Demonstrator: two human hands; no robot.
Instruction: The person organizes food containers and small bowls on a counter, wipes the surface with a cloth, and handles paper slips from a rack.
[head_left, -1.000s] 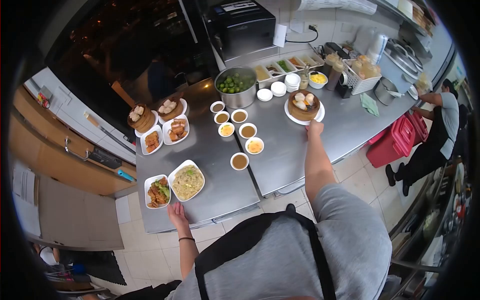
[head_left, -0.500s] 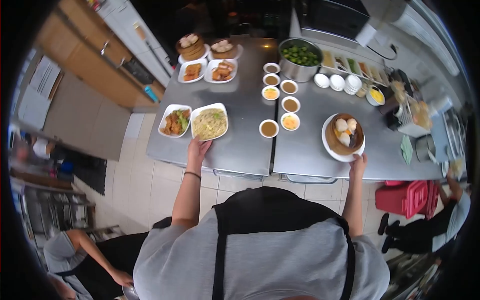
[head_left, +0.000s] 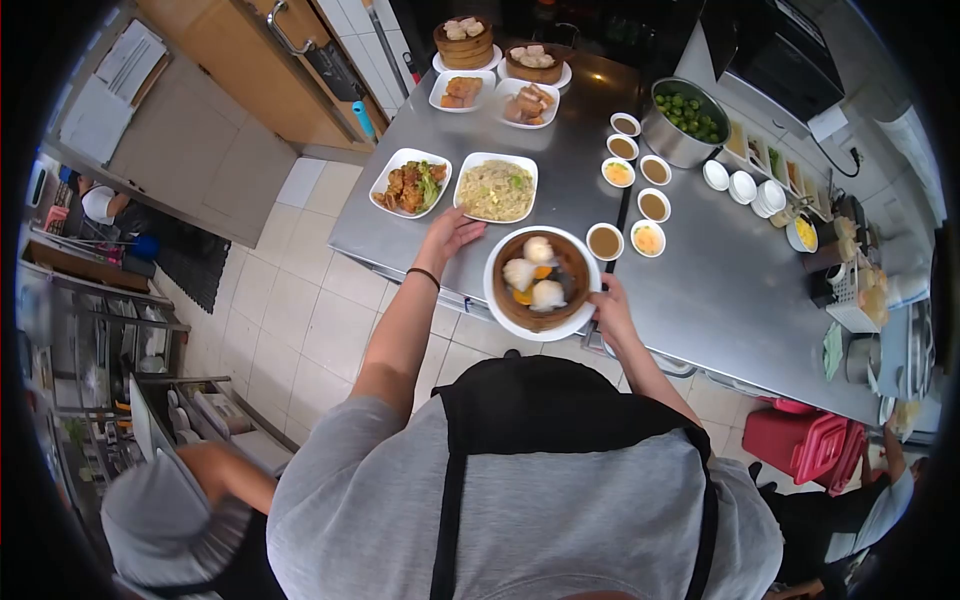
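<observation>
My right hand (head_left: 612, 308) grips the right rim of a white plate (head_left: 497, 303) that carries a bamboo steamer (head_left: 575, 255). Inside the steamer lie three white dumplings with orange pieces. Plate and steamer are at the counter's front edge, right of my left hand (head_left: 455, 236). That hand is open, fingers spread, beside the lower left edge of a square white dish of fried rice (head_left: 497, 189). Left of the rice stands a white dish of fried pieces with greens (head_left: 411, 185). Small sauce cups (head_left: 605, 241) stand to the right of the steamer.
Steamers (head_left: 464, 42) and dishes of fried food (head_left: 527, 103) stand at the back of the steel counter (head_left: 700, 290). A pot of greens (head_left: 687, 120) is back right. Co-workers (head_left: 180, 510) are at lower left and lower right, near a red bin (head_left: 790, 440).
My right hand has brought the plate with the steamer from the right part of the counter leftward, close to the rice dish. My view has turned, and my left hand's fingers have spread.
</observation>
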